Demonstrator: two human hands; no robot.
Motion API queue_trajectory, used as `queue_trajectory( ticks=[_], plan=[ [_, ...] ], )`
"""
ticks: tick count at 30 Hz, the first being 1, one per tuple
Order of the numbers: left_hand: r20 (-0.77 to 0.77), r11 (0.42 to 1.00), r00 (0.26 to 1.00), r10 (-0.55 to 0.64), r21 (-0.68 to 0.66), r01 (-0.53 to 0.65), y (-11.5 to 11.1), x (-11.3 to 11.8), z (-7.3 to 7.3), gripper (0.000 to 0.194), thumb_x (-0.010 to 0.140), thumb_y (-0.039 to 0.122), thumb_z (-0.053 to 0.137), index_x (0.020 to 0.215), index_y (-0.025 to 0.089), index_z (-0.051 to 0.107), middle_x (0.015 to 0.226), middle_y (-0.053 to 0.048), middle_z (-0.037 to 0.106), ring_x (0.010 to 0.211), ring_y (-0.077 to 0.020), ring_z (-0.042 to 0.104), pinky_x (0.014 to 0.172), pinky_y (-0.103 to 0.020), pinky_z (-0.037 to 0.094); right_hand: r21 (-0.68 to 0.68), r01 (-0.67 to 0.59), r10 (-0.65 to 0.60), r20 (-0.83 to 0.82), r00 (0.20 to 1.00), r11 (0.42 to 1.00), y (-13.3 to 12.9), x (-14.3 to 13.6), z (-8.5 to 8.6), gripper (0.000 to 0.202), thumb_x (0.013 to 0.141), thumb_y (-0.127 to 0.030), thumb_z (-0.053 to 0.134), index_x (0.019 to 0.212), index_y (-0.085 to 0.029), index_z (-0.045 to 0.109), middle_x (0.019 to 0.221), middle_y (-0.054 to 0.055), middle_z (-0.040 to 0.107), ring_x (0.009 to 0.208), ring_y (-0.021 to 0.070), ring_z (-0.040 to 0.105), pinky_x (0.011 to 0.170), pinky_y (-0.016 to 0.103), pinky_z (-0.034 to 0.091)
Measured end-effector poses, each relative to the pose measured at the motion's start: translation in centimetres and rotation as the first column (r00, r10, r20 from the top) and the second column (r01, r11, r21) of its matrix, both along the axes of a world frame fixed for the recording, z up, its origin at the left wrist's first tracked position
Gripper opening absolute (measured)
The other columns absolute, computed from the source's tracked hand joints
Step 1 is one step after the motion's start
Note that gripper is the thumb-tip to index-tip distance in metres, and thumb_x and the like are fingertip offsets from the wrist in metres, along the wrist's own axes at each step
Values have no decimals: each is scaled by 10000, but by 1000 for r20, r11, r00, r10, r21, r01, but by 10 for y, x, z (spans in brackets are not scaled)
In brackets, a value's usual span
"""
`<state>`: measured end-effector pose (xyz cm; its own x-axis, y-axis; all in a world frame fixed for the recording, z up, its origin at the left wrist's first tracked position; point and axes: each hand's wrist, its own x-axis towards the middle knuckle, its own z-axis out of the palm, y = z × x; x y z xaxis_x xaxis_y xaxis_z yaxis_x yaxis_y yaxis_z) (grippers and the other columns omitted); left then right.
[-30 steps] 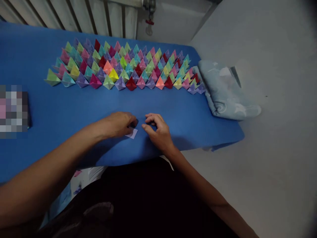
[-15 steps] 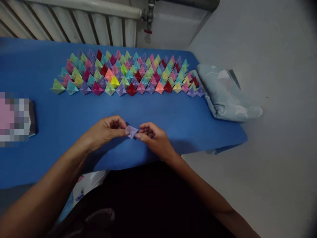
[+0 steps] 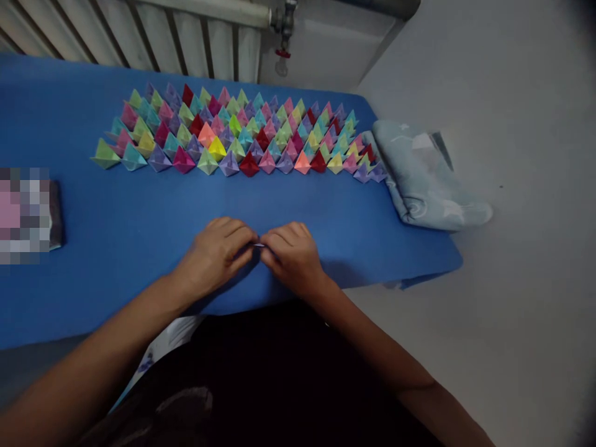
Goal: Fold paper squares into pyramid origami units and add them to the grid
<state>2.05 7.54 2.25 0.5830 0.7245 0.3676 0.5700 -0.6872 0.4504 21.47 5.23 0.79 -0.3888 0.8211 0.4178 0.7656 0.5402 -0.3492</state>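
Note:
Between my hands is a small light-purple folded paper [image 3: 259,245], mostly covered by my fingers, with only a thin edge showing. My left hand [image 3: 222,251] is closed and pinches it from the left. From the right, my right hand [image 3: 293,256] is closed on its other end, fingertips close to those of the left. Both hands are just above the near part of the blue cloth [image 3: 153,261]. Beyond them stand several rows of colourful folded paper boats [image 3: 249,164], in green, purple, red, pink, yellow and orange.
A folded grey-blue patterned cloth [image 3: 419,186] lies at the right end of the surface. At the left edge sits a blurred-out dark-edged object [image 3: 56,214]. A white radiator [image 3: 218,53] and a valve with a red handle [image 3: 282,53] are behind.
My hands have come together and turned over, fingers now curled over the purple paper. Earlier its diamond-shaped face was visible; now just an edge is. The view has shifted slightly.

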Motion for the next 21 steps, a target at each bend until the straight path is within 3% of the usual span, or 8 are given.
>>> queue_trajectory(
  ticks=[2,5,12,21],
  plan=[
    [-85,982,996,21,190,-4,-2,4,-8,251,1001,239,458,882,185,672,893,-67,718,824,-211,623,755,-375,485,117,-1,-14,128,992,993,0,4,-4,208,967,-213,516,919,-202,717,887,55,730,837,204,535,780,370,344],
    [-141,951,990,29,308,16,-10,7,-19,280,1014,197,446,848,166,670,872,-81,719,777,-205,615,720,-366,473,131,-34,6,212,977,991,-4,9,-12,207,985,-224,507,1020,-220,711,910,50,721,854,212,512,767,378,318],
    [-108,974,994,17,228,8,-32,0,-28,201,997,201,519,1069,144,698,997,-98,756,894,-219,675,819,-379,495,-84,-118,129,142,982,990,-20,18,-16,241,998,-232,474,1148,-197,660,1032,81,705,921,224,520,812,384,363],
    [-89,968,995,41,249,-18,-34,-1,-30,143,987,190,563,1011,177,704,1038,-68,770,935,-214,683,874,-398,468,-112,-93,101,66,993,989,-23,22,-13,217,1010,-260,510,1017,-182,712,989,77,724,860,210,557,814,366,420]
  ],
)
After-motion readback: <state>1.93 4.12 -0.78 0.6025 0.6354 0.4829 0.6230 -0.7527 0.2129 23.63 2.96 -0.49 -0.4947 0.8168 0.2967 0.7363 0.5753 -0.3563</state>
